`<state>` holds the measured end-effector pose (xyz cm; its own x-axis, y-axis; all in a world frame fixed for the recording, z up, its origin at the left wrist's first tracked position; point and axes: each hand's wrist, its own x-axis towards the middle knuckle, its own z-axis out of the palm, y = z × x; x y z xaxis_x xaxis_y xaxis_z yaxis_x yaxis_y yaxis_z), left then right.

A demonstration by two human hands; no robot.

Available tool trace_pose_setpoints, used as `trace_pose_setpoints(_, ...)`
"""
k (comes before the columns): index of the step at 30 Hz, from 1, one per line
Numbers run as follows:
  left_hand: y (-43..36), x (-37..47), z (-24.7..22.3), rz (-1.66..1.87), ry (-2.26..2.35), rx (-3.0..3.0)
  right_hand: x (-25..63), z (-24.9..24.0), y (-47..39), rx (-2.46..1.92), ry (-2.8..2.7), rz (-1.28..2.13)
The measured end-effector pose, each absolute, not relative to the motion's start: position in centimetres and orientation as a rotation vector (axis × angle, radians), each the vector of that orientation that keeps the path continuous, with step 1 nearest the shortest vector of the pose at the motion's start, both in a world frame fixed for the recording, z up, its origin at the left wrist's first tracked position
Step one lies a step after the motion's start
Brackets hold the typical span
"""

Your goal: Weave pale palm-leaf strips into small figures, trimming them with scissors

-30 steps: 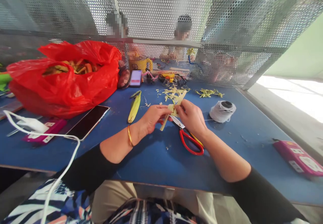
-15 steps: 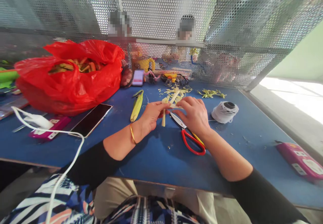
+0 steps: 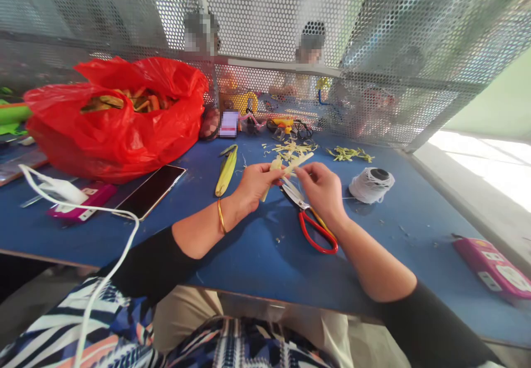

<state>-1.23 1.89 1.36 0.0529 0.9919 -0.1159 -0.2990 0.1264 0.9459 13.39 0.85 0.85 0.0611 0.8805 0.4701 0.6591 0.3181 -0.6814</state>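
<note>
Pale corn husk strips (image 3: 299, 161) cross one another in the fingers of my left hand (image 3: 252, 184), which is closed on them. One strip sticks out to the upper right, and another end hangs below the fingers. My right hand (image 3: 322, 188) is close beside, thumb and fingertips pinched at the right part of the husk. Under the hands lie scissors (image 3: 318, 236) with red handles, blades pointing up and left, partly covered by my right hand. A whole greenish husk bundle (image 3: 226, 175) rests on the table left of my left hand.
Cut husk scraps (image 3: 292, 149) and greener scraps (image 3: 350, 154) lie beyond my hands. A white thread spool (image 3: 370, 185) stands at right, a pink power strip (image 3: 493, 265) farther right. On the left are a phone (image 3: 151, 192) and a red plastic bag (image 3: 124, 141). Perforated metal panels (image 3: 265, 19) close off the back.
The husk strip now slants to the upper right, and its lower end has tilted. My right hand has turned, its fingers curling in from a flatter reach over the husk.
</note>
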Motion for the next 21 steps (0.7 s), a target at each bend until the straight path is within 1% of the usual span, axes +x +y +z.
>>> trace_pose_setpoints(2,1.8,-1.4,1.6,1.152,1.027,0.957,14.0,1.3,1.5,-1.434,-1.499,0.551)
trace_pose_setpoints(4,1.7,-1.5,1.6,1.076,1.033,0.998,14.4,1.5,2.0,-1.350,-1.429,0.801)
trace_pose_setpoints(5,1.6,-1.5,1.6,1.043,1.030,1.022,14.5,1.5,2.2,-1.298,-1.405,0.891)
trace_pose_setpoints(7,1.5,-1.6,1.5,0.982,1.014,1.081,14.4,1.2,2.4,-1.240,-1.368,0.954)
trace_pose_setpoints(10,1.4,-1.6,1.5,0.942,1.000,1.139,14.1,0.8,2.6,-1.303,-1.390,0.917)
trace_pose_setpoints(14,1.6,-1.6,1.8,1.029,1.039,1.087,14.0,1.5,2.1,-1.396,-1.578,1.030)
trace_pose_setpoints(15,1.7,-1.7,1.8,1.054,1.059,1.057,14.1,1.9,1.8,-1.426,-1.669,1.009)
trace_pose_setpoints(19,2.4,-2.0,1.9,1.129,1.139,0.939,14.6,3.4,0.7,-1.560,-1.923,0.540)
trace_pose_setpoints(21,2.6,-2.1,1.9,1.137,1.154,0.921,14.7,3.5,0.4,-1.433,-1.909,0.536)
